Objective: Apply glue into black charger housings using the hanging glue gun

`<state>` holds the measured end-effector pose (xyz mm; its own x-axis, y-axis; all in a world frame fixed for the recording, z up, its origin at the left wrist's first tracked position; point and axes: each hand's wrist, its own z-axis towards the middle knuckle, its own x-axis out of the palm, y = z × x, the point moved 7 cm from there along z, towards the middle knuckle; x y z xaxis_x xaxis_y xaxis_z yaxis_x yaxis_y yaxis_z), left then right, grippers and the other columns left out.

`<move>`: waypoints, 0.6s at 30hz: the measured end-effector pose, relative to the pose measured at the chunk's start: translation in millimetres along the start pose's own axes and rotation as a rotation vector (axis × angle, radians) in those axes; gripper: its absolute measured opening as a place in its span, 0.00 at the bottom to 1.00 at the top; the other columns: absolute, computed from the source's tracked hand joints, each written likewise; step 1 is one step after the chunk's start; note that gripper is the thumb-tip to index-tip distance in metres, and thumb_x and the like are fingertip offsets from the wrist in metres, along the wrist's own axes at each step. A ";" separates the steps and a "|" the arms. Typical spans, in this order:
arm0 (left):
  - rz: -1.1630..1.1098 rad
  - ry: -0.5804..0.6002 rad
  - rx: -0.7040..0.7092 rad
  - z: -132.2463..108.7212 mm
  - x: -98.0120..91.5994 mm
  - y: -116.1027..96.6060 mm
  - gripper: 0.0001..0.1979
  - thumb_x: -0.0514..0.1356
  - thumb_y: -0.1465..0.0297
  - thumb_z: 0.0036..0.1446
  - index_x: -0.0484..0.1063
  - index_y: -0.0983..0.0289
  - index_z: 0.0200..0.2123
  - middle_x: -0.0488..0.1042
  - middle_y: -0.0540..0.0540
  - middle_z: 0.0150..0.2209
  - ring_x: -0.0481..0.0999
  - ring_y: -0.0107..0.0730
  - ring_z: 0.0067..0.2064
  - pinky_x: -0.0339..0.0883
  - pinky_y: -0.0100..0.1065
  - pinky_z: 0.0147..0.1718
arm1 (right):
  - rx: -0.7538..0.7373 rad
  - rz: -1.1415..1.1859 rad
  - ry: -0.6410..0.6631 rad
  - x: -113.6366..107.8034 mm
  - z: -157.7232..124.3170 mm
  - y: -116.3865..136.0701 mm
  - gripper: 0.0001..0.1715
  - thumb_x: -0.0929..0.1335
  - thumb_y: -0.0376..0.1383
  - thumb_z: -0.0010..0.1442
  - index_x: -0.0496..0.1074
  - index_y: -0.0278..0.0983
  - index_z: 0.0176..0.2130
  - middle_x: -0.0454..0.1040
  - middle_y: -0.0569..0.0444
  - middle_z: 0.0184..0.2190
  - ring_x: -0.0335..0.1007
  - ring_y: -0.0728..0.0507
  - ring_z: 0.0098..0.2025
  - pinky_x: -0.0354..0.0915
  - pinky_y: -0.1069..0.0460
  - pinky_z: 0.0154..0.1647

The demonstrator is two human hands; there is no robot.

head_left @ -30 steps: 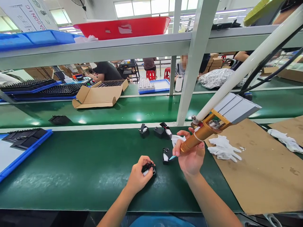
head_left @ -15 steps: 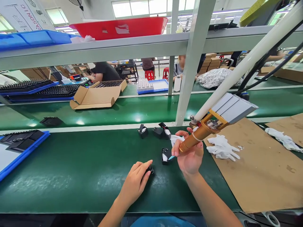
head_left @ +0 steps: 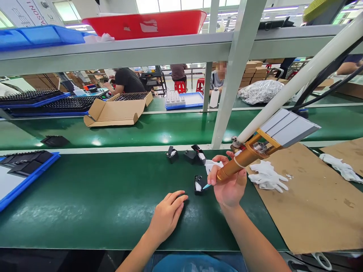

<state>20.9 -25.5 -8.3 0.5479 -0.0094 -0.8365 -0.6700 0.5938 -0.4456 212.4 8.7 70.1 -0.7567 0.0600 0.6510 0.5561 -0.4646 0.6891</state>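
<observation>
My right hand (head_left: 231, 185) is wrapped round a gold-coloured dispensing gun (head_left: 234, 166) with a thin light-blue tip. That tip points down at an open small black case (head_left: 199, 186) with a white piece inside, close to or touching its edge. To the left, my left hand (head_left: 168, 213) rests low over the green surface, fingers bent together. Under its fingertips a small black part (head_left: 182, 196) barely shows, mostly hidden. Behind the hands stand more small black cases, one (head_left: 171, 155) alone and another (head_left: 199, 155) with its lid up beside a closed-looking one (head_left: 190, 156).
A white pole (head_left: 297, 79) with black cables runs down to the gun. White gloves (head_left: 268, 175) lie on brown cardboard (head_left: 317, 204) at right. A blue-rimmed tray (head_left: 36, 173) with black parts is at left. A metal post (head_left: 229, 94) rises behind; people sit farther back.
My left hand has shifted slightly right, and the black part under it is now more covered. My right hand keeps the gun at the same black case. The whole view has tilted a little.
</observation>
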 end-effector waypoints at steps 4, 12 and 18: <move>0.154 0.101 0.023 -3.2 5.3 1.4 0.19 0.54 0.68 0.62 0.64 0.56 0.57 0.74 0.56 0.44 0.77 0.37 0.40 0.74 0.36 0.37 | -0.001 0.002 0.003 0.2 -0.1 -0.2 0.22 0.59 0.55 0.60 0.64 0.46 0.47 0.71 0.56 0.37 0.61 0.52 0.15 0.63 0.52 0.15; 0.369 -0.008 -0.182 21.6 -30.7 74.5 0.23 0.46 0.68 0.66 0.51 0.62 0.63 0.73 0.57 0.41 0.75 0.39 0.41 0.71 0.38 0.38 | 0.000 0.059 0.028 0.1 0.5 -0.9 0.21 0.59 0.53 0.61 0.65 0.45 0.47 0.71 0.56 0.37 0.62 0.52 0.16 0.63 0.52 0.16; 0.412 0.079 -0.193 39.5 -55.6 114.4 0.25 0.48 0.66 0.64 0.51 0.63 0.63 0.76 0.58 0.41 0.77 0.42 0.41 0.68 0.39 0.41 | -0.009 0.065 0.033 1.0 -0.6 -1.0 0.21 0.58 0.53 0.61 0.64 0.45 0.47 0.71 0.55 0.38 0.61 0.52 0.16 0.62 0.53 0.17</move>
<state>-66.4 74.7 -0.2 0.1813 0.1301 -0.9748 -0.9089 0.4007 -0.1156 210.8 8.7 69.9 -0.7297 0.0004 0.6837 0.6017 -0.4745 0.6425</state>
